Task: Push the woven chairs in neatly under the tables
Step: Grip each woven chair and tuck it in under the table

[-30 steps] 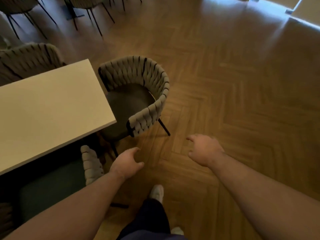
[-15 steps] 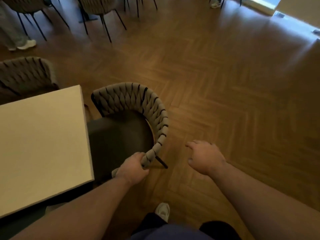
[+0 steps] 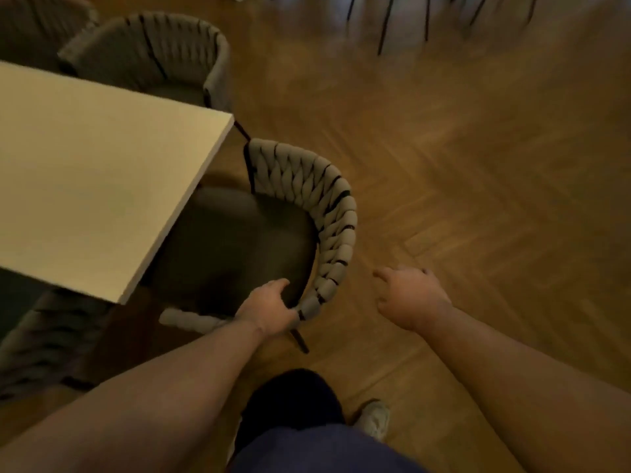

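A grey woven chair [image 3: 317, 206] with a dark seat stands at the right corner of the pale table [image 3: 85, 172], its seat partly under the tabletop. My left hand [image 3: 269, 310] grips the near end of the chair's woven backrest. My right hand [image 3: 409, 297] hovers just right of the chair with fingers spread, holding nothing. A second woven chair [image 3: 150, 52] sits at the table's far side. A third woven chair [image 3: 47, 339] shows at the table's near left, mostly under it.
Herringbone wood floor [image 3: 478, 199] stretches to the right. Thin black chair legs [image 3: 386, 22] stand at the far top. My dark trouser leg [image 3: 293, 404] and pale shoe [image 3: 375, 418] are at the bottom centre.
My left hand reached to the chair's backrest end and closed on it. The view swung so the table corner and chair now lie more central. My right hand stayed open beside the chair.
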Motion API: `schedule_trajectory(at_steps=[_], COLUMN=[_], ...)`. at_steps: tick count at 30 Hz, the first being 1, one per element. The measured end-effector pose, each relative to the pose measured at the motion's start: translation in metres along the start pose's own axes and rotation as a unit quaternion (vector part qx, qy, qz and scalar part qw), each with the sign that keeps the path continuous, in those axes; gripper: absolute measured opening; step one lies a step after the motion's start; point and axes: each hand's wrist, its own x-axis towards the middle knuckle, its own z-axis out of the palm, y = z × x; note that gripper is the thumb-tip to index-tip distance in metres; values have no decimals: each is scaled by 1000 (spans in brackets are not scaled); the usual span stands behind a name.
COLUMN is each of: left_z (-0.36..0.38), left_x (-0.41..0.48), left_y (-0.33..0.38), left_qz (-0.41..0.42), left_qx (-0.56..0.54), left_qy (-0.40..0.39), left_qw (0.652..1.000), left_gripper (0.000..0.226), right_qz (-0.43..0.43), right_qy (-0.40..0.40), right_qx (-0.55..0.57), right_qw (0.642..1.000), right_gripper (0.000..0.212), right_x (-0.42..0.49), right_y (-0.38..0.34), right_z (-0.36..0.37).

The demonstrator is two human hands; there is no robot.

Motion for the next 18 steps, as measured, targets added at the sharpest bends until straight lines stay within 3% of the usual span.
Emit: schedule_trajectory(at_steps=[8,13,18], left_z=[49,48,57], left_x=[5,27,40], left_y=[17,4,6], left_qz=[-178,-289,-365], left_qx=[-153,-212,-278], left_qy=[41,91,140], left_qw=[971,929,877], left_gripper=[74,79,89], right_qz=[-125,-97,-118], right_qy=[-35,-44,-93], right_qx=[-87,-21,-49], right_qw=[988,994,987], right_gripper=[56,58,64], right_x=[88,151,209], right_y=[6,3,-4], right_z=[-47,-54,-64])
